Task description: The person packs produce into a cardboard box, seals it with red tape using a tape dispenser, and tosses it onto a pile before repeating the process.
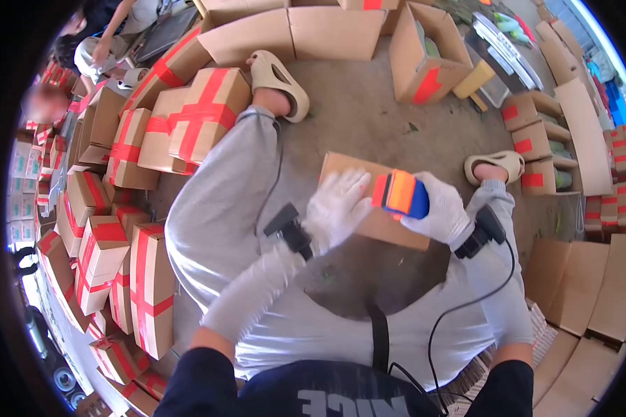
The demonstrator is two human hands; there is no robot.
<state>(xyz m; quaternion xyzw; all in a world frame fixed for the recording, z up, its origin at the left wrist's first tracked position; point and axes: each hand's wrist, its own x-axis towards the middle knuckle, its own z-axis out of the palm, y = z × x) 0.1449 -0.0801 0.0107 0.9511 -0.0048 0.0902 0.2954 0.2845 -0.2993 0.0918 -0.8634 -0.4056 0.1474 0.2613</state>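
A closed cardboard box (386, 232) lies on the floor between my legs. My right hand (444, 214), in a white glove, is wrapped around a blue and orange tape dispenser (401, 194) just above the box, with red showing at its left end. White-gloved too, my left hand (337, 205) lies over the box's left part, fingers stretched out and apart, close to the dispenser and holding nothing. Whether its palm presses on the cardboard is hidden. Black devices are strapped to both wrists.
Boxes bound with red tape (209, 115) are piled along my left. An open box with green produce (424, 59) stands ahead, beside a scale-like device (504, 52). Open boxes (546, 146) line the right, with flattened cardboard (584, 285) nearby. Another person (104, 42) sits far left.
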